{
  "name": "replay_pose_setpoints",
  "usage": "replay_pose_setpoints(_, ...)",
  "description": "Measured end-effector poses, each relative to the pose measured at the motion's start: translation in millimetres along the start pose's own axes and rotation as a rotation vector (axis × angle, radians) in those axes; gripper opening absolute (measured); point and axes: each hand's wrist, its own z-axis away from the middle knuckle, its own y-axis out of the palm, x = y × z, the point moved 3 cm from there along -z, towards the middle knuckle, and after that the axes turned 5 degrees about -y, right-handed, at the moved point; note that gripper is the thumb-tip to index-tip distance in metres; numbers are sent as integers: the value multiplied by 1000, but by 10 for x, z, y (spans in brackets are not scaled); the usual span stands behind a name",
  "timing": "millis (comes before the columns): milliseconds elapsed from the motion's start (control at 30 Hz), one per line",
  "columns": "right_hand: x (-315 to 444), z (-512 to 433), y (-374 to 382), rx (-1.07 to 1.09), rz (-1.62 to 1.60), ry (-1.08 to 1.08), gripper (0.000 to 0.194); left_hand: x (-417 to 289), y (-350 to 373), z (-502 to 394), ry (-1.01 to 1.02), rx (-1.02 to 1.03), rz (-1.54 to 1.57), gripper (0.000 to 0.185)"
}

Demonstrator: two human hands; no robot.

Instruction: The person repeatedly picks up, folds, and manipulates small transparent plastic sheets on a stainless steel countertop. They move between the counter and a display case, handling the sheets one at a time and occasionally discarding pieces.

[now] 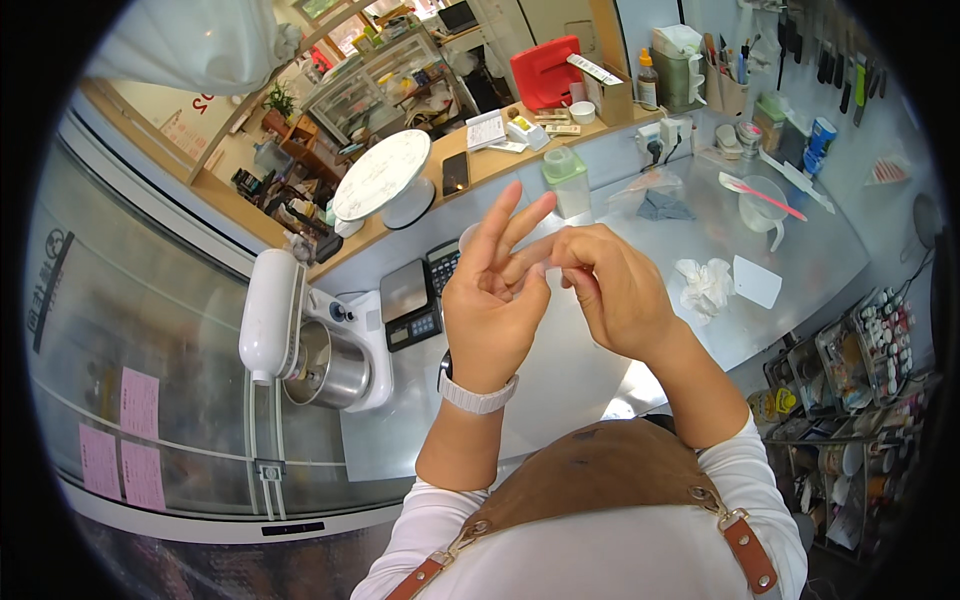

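Observation:
Both of my hands are raised over a stainless steel worktable and meet in front of me. My left hand (495, 292) is palm up, two fingers stretched up and apart, and wears a watch with a pale band (480, 397). My right hand (619, 292) has its fingers bent and pinched around the end of another finger of the left hand. No object shows in either hand, though the spot where the fingertips meet is partly hidden. Beyond them stands a clear container with a green lid (568, 180). A calculator (444, 264) lies partly behind the left hand.
A white stand mixer (274, 315) with a steel bowl and a digital scale (405, 292) stand left. Crumpled tissue (705, 289), a white card (757, 281) and a measuring jug with a pink-handled spatula (761, 206) lie right. A cake turntable (384, 176) sits on the wooden ledge.

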Motion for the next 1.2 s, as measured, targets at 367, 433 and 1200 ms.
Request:
replay_pose_setpoints(367,-141,-252,260,161,-9,-134,20,209,-519,-190,-391,348,-89,45)
replay_pose_setpoints(433,-177,-449,326,163,5,-216,22,70,-724,-281,-462,283,-119,45)
replay_pose_setpoints(1200,-1750,357,-439,689,295,325,32,206,-2910,1802,-51,-1213,-315,33)
